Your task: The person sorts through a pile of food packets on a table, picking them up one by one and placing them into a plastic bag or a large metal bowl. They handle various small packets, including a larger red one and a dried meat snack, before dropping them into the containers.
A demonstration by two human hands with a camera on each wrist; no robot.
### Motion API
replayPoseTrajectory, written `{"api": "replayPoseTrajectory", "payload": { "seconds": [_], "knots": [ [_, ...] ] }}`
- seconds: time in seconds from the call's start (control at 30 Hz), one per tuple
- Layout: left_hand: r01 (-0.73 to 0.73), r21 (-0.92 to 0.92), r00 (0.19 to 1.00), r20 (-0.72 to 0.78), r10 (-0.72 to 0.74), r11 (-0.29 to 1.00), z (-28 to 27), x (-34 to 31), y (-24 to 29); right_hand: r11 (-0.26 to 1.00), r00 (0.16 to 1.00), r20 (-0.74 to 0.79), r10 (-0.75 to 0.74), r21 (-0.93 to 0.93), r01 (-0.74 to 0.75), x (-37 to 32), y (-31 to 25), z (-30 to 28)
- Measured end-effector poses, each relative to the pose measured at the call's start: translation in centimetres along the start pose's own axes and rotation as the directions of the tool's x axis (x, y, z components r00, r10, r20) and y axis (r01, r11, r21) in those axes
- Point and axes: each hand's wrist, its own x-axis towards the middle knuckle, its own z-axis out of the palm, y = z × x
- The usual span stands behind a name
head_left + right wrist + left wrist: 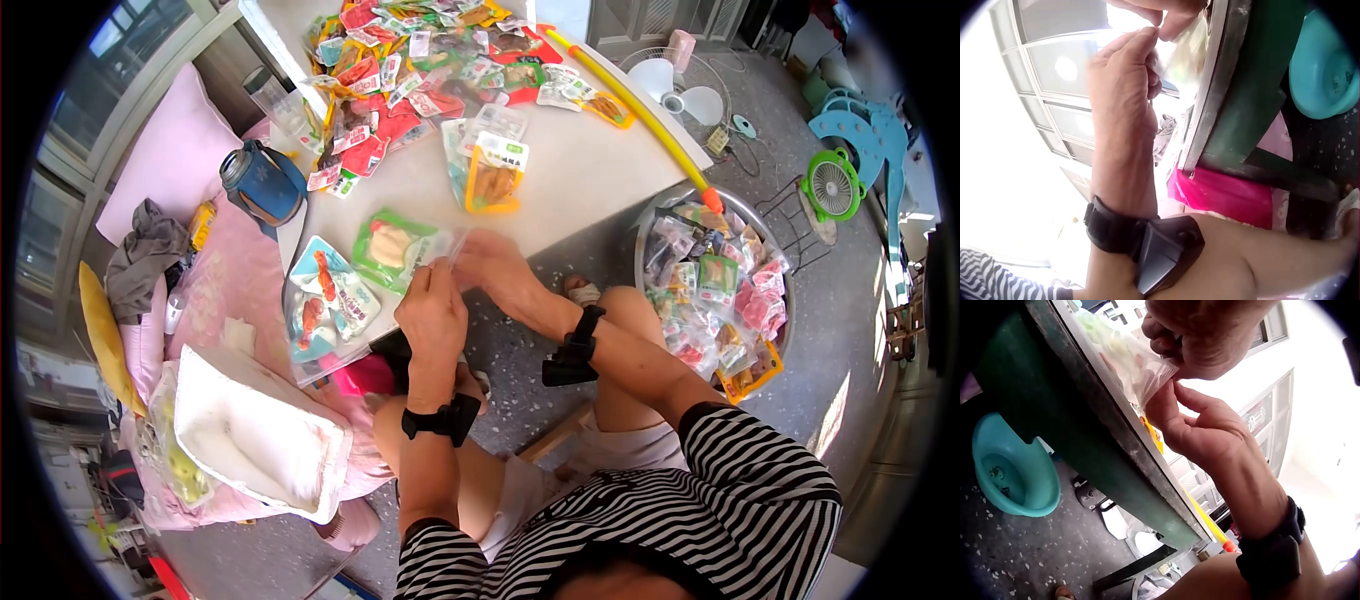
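Observation:
Both hands meet over the table's near edge at the mouth of a clear plastic bag holding a green-edged packet (395, 246). My left hand (435, 312) pinches the bag's edge, its other fingers curled. Opposite it, my right hand (492, 266) pinches the same edge between thumb and finger, slightly blurred in the head view. In the left wrist view the bag's clear corner (1155, 378) lies between the fingertips of the left hand (1207, 337) and right hand (1200, 422). The right wrist view shows the left hand (1124, 78) and right hand (1172, 14) with fingertips together.
A bag with red-printed packets (335, 295) lies left of the hands. Behind are an orange-edged packet (495, 180), a packet pile (400, 75) and a yellow stick (635, 108). A metal basin (640, 250) of packets stands right; a white foam box (255, 430) sits left.

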Motion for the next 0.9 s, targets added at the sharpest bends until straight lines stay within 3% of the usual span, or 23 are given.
{"api": "replayPoseTrajectory", "payload": {
  "seconds": [0.17, 0.37, 0.57, 0.67, 0.77, 0.8, 0.9],
  "knots": [
    [0.033, -0.018, 0.999, -0.010, -0.033, 0.999, -0.3, 0.2, -0.3, 0.997, 0.998, 0.007, -0.055, 0.058, 0.054, -2.0, -0.9, 0.8],
    [0.036, -0.040, 0.999, -0.001, -0.036, 0.999, -0.6, 0.2, 0.0, 0.939, 0.917, 0.222, 0.332, 0.009, -0.343, -2.1, -0.8, -0.5],
    [0.051, -0.071, 0.999, -0.002, -0.051, 0.996, -0.4, 0.2, -0.4, 0.983, 0.975, 0.153, 0.163, 0.062, -0.174, 0.6, 0.6, 0.5],
    [0.035, -0.078, 0.999, 0.007, -0.035, 0.996, -0.3, 0.2, -0.5, 0.926, 0.986, 0.112, 0.126, -0.369, -0.076, -0.1, -1.4, 0.3],
    [0.032, -0.073, 0.999, 0.031, -0.030, 0.997, -0.4, 0.2, -0.3, 0.857, 0.978, -0.137, 0.155, -0.473, -0.202, -0.8, -4.3, -1.8],
    [0.038, -0.064, 0.997, 0.072, -0.034, 0.997, -0.4, 0.1, -0.2, 0.878, 0.974, -0.224, 0.029, -0.459, -0.132, -0.6, -4.1, -2.7],
    [0.043, -0.018, 0.983, 0.179, -0.039, 0.999, -0.6, 0.0, 0.1, 0.796, 0.928, -0.284, -0.242, -0.605, 0.023, 0.5, -3.9, -4.3]
  ]
}}
